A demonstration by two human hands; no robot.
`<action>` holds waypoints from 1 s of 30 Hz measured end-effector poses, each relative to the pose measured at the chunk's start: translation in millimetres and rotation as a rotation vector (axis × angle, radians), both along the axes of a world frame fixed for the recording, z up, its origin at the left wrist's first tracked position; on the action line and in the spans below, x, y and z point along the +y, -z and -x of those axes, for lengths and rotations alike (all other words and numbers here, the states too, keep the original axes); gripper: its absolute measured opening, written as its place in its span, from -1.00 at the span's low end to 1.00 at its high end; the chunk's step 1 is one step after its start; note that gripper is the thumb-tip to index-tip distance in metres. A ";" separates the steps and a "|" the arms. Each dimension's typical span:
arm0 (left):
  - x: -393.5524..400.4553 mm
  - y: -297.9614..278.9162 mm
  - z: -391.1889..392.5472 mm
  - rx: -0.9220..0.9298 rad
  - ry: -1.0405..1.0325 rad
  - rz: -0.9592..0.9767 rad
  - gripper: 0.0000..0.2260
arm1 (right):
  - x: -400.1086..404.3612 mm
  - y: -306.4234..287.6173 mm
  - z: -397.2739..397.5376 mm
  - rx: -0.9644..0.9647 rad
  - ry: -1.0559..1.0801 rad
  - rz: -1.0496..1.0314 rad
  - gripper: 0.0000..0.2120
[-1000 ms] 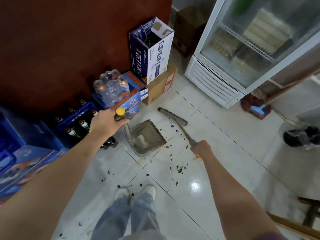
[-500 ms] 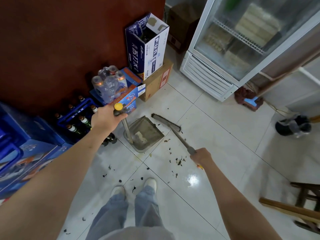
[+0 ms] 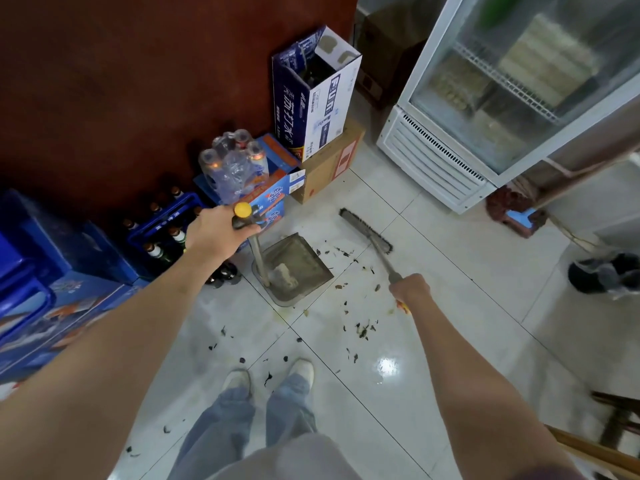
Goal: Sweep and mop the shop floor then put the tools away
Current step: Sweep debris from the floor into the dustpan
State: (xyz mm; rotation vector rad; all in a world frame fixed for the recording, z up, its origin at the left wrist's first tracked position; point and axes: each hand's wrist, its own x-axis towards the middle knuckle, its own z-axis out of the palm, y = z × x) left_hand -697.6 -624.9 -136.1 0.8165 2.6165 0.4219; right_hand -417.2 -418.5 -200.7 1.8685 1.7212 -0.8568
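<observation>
A grey long-handled dustpan (image 3: pixel 299 263) stands on the white tiled floor with a pale lump of dirt inside. My left hand (image 3: pixel 216 232) grips the yellow-capped top of its upright handle. My right hand (image 3: pixel 410 291) grips the handle of a broom (image 3: pixel 365 230), whose dark bristle head lies on the floor just right of the pan's mouth. Dark bits of debris (image 3: pixel 362 329) are scattered over the tiles between the pan, the broom and my shoes (image 3: pixel 270 374). A mop (image 3: pixel 516 211) with a reddish head leans beside the fridge.
A glass-door fridge (image 3: pixel 485 109) stands at the right. Cardboard boxes (image 3: pixel 317 95), a shrink-wrapped bottle pack (image 3: pixel 233 164) and blue bottle crates (image 3: pixel 159 223) line the dark red wall. A dark bucket-like object (image 3: pixel 606 275) sits far right; wooden furniture (image 3: pixel 609 427) shows at bottom right.
The broom head has shifted right of the dustpan's mouth and further from the boxes. My right hand moved a little right and back with the handle. The left hand stays on the dustpan handle.
</observation>
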 end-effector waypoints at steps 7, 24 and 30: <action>3.2 -1.2 10.6 -0.001 0.014 0.015 -0.64 | 21.6 4.4 17.6 0.033 0.036 -0.007 -0.77; -34.0 7.4 8.9 -0.025 0.040 -0.012 -0.57 | -82.8 -6.6 -21.0 -0.083 -0.027 0.149 -0.84; -68.9 0.6 12.4 -0.036 0.030 -0.050 -0.58 | -148.5 -3.5 -31.0 -0.039 0.034 0.119 -0.73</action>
